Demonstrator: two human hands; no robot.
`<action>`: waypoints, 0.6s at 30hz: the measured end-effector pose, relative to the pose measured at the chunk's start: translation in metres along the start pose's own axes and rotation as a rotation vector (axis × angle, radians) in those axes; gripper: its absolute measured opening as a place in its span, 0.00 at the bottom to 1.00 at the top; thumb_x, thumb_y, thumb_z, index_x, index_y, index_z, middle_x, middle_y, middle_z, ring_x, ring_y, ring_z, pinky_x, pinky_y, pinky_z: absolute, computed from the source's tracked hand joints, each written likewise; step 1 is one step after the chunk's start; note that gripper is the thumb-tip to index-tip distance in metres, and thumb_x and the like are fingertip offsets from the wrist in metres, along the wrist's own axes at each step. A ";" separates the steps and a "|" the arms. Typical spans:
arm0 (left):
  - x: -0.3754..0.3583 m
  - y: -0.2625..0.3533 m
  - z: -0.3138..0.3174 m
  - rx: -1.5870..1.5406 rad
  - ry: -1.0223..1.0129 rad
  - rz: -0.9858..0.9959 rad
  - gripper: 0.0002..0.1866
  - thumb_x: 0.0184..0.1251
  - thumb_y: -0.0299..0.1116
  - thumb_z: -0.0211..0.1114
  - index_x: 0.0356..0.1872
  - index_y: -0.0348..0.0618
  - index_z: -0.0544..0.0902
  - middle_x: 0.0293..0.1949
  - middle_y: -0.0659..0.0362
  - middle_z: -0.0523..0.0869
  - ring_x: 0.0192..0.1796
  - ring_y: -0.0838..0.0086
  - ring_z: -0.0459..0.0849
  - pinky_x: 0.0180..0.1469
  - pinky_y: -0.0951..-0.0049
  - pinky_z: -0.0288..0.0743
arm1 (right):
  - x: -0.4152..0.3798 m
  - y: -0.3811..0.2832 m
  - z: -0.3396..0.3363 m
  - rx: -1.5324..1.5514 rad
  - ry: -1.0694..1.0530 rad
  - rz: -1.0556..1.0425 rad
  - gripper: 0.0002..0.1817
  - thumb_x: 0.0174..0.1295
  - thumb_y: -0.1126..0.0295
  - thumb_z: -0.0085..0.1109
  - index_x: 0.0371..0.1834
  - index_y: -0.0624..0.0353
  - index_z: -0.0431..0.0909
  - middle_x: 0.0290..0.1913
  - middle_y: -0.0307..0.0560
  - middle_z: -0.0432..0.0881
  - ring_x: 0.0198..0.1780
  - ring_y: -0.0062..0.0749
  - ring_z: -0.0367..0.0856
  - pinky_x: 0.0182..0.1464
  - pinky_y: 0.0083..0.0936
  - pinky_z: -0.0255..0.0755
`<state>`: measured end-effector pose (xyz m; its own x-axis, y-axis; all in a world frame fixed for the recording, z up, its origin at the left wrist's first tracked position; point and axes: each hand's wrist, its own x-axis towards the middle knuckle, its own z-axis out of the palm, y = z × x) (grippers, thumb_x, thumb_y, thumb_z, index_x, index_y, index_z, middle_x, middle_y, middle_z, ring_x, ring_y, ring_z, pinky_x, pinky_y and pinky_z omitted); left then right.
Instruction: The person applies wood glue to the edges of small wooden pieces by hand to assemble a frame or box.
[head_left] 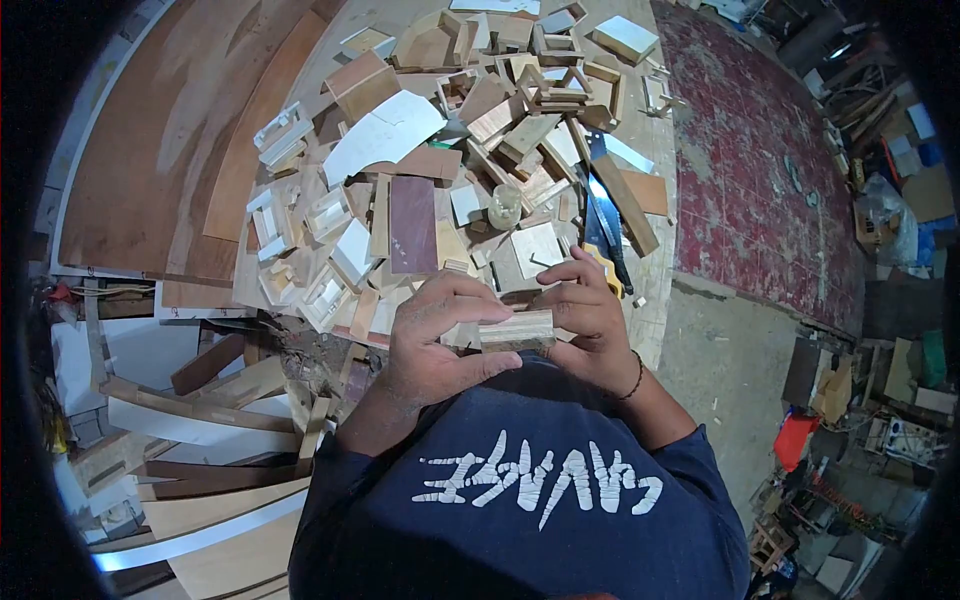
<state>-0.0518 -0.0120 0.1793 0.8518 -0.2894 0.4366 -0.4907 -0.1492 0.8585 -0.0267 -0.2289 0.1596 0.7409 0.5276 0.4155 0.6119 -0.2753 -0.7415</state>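
Close in front of my chest is a small wooden block (pixel 515 330) with layered, plywood-like edges. My left hand (pixel 430 330) grips its left end, fingers over the top and thumb along the near side. At the other end my right hand (pixel 590 315) is closed on the block, thumb low and fingers bent on the far side. Just beyond the hands lie a pale square wood piece (pixel 537 248), a glass jar (pixel 505 206) and a dark reddish board (pixel 413 225). A handsaw (pixel 603 215) with a yellow-and-black handle rests to the right.
Wood offcuts and small box-like wooden assemblies (pixel 330 212) are heaped over the worktable (pixel 655 330). A white-faced panel (pixel 385 135) tops the pile. Large plywood sheets (pixel 150 140) stand at left, above curved wood strips (pixel 200 415). Right of the table is a worn red floor (pixel 760 170).
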 end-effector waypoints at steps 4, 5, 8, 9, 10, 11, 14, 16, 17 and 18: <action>0.007 0.005 0.008 0.112 0.101 -0.033 0.30 0.35 0.39 0.82 0.43 0.39 0.81 0.43 0.51 0.78 0.46 0.64 0.79 0.47 0.68 0.72 | 0.000 0.007 0.002 0.260 0.075 0.015 0.12 0.39 0.74 0.64 0.31 0.56 0.82 0.37 0.40 0.79 0.50 0.36 0.74 0.61 0.41 0.58; 0.009 0.005 0.009 0.205 0.166 -0.034 0.31 0.35 0.40 0.82 0.43 0.39 0.80 0.44 0.51 0.77 0.47 0.63 0.78 0.47 0.67 0.72 | -0.002 0.009 0.004 0.256 0.076 0.013 0.12 0.39 0.74 0.64 0.31 0.56 0.82 0.37 0.40 0.79 0.50 0.36 0.74 0.61 0.41 0.58; 0.003 -0.002 0.009 0.311 0.228 0.026 0.28 0.38 0.39 0.81 0.42 0.38 0.79 0.39 0.52 0.79 0.42 0.65 0.79 0.46 0.68 0.72 | -0.013 0.014 0.009 0.458 0.201 0.168 0.12 0.39 0.75 0.64 0.32 0.57 0.84 0.41 0.44 0.69 0.46 0.34 0.69 0.54 0.31 0.61; -0.001 -0.008 0.008 0.308 0.230 0.027 0.28 0.38 0.39 0.81 0.42 0.38 0.79 0.39 0.52 0.79 0.42 0.65 0.79 0.46 0.68 0.72 | -0.013 0.015 0.010 0.454 0.200 0.168 0.12 0.39 0.75 0.64 0.32 0.57 0.84 0.41 0.44 0.69 0.46 0.34 0.69 0.54 0.31 0.61; -0.008 -0.015 0.007 0.260 0.180 -0.064 0.25 0.44 0.39 0.78 0.42 0.38 0.79 0.37 0.54 0.79 0.40 0.68 0.79 0.46 0.69 0.71 | -0.014 0.016 0.012 0.407 0.260 0.109 0.13 0.39 0.74 0.65 0.33 0.56 0.85 0.42 0.44 0.70 0.48 0.35 0.68 0.54 0.32 0.61; -0.015 -0.022 0.006 0.212 0.131 -0.155 0.23 0.49 0.38 0.76 0.42 0.37 0.78 0.34 0.56 0.80 0.38 0.71 0.79 0.45 0.70 0.71 | -0.014 0.015 0.014 0.360 0.318 0.048 0.14 0.39 0.73 0.66 0.33 0.55 0.85 0.43 0.44 0.70 0.49 0.35 0.68 0.55 0.33 0.60; -0.028 -0.038 0.002 -0.446 -0.014 -0.650 0.18 0.63 0.40 0.65 0.44 0.35 0.78 0.34 0.58 0.83 0.39 0.74 0.80 0.46 0.73 0.71 | -0.011 0.001 0.006 -0.045 0.371 -0.126 0.14 0.37 0.65 0.72 0.32 0.41 0.87 0.45 0.40 0.72 0.53 0.36 0.66 0.60 0.39 0.58; -0.036 -0.049 0.010 -0.745 -0.074 -0.706 0.20 0.67 0.43 0.60 0.46 0.33 0.78 0.39 0.56 0.83 0.43 0.73 0.80 0.48 0.73 0.72 | -0.012 -0.001 0.012 -0.402 0.470 -0.300 0.18 0.32 0.59 0.76 0.31 0.24 0.85 0.47 0.32 0.73 0.58 0.35 0.64 0.65 0.41 0.55; -0.038 -0.051 0.014 -1.044 -0.139 -0.760 0.22 0.70 0.45 0.56 0.48 0.32 0.77 0.43 0.55 0.83 0.46 0.72 0.81 0.49 0.73 0.72 | -0.014 -0.002 0.013 -0.404 0.468 -0.302 0.18 0.32 0.59 0.76 0.31 0.24 0.85 0.47 0.32 0.73 0.58 0.35 0.64 0.65 0.41 0.55; -0.032 -0.042 0.016 -1.237 -0.158 -0.771 0.29 0.70 0.49 0.54 0.55 0.30 0.73 0.51 0.50 0.80 0.53 0.67 0.80 0.55 0.69 0.72 | -0.015 -0.003 0.014 -0.508 0.445 -0.361 0.18 0.33 0.59 0.77 0.30 0.21 0.83 0.49 0.32 0.71 0.60 0.37 0.62 0.66 0.42 0.54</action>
<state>-0.0617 -0.0114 0.1250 0.7562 -0.6258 -0.1913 0.6033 0.5535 0.5742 -0.0435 -0.2246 0.1477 0.4472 0.3113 0.8385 0.8095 -0.5396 -0.2314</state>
